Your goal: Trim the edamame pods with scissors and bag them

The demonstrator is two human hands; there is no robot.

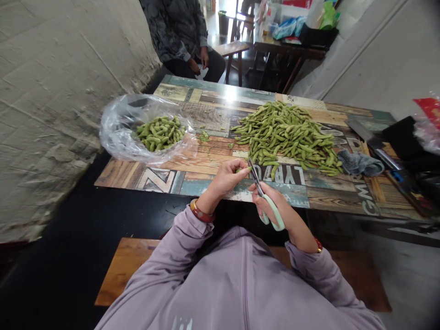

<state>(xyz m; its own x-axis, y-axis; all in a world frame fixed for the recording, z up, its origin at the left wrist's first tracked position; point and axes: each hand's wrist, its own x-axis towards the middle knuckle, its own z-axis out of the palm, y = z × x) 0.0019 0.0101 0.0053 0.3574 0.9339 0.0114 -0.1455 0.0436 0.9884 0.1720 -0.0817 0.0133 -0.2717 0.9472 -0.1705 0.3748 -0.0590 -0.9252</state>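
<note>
Between the thumb and fingers of my left hand (228, 178) is a green soybean pod (248, 169), mostly covered by the fingers. My right hand (275, 201) grips a pair of scissors (276, 214) with pale green handles, its blades pointing up and touching or very near the pod's end. Just beyond the hands spreads a large heap of soybean pods (285, 133) on the patterned table (213, 156). To the left, a clear plastic bag (118, 128) lies open with a smaller pile of pods (161, 133) in it.
Small green trimmings (204, 136) lie between bag and heap. A grey cloth (360, 162) and a cleaver (360, 130) are at the table's right. Across the table sits a person (182, 41), hands in lap. A rough wall (62, 91) runs along the left.
</note>
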